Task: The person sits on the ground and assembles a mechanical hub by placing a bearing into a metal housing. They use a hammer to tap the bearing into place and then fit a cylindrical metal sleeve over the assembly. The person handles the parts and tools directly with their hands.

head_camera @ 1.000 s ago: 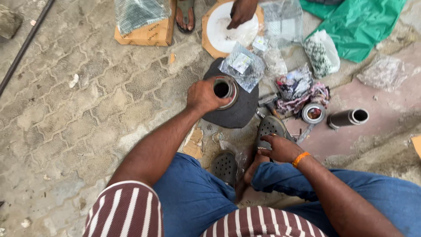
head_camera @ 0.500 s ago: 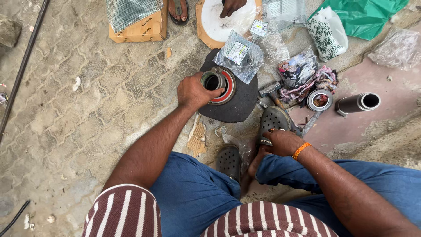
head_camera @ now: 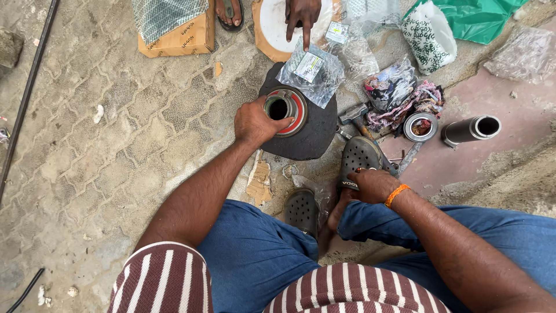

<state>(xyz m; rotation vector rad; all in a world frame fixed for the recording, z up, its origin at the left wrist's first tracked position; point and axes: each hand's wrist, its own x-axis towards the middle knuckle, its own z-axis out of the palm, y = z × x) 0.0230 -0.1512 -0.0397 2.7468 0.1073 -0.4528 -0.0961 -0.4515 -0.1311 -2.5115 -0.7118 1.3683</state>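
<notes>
We had our left hand clamped on the rim of a round metal bearing with a red ring around its dark bore, thumb and fingers curled against its left side. The bearing sat on top of a dark round block that lay on the paved ground. A clear plastic packet rested on the far edge of that block, just beyond the bearing.

Our right hand lay well apart from the left, down by our right shoe, fingers bent and touching it; we could not tell whether it gripped anything. An orange band ringed that wrist.

Another person's hand pointed a finger down toward the packet. Near our shoe lay a hammer, a metal ring and a dark tube.
</notes>
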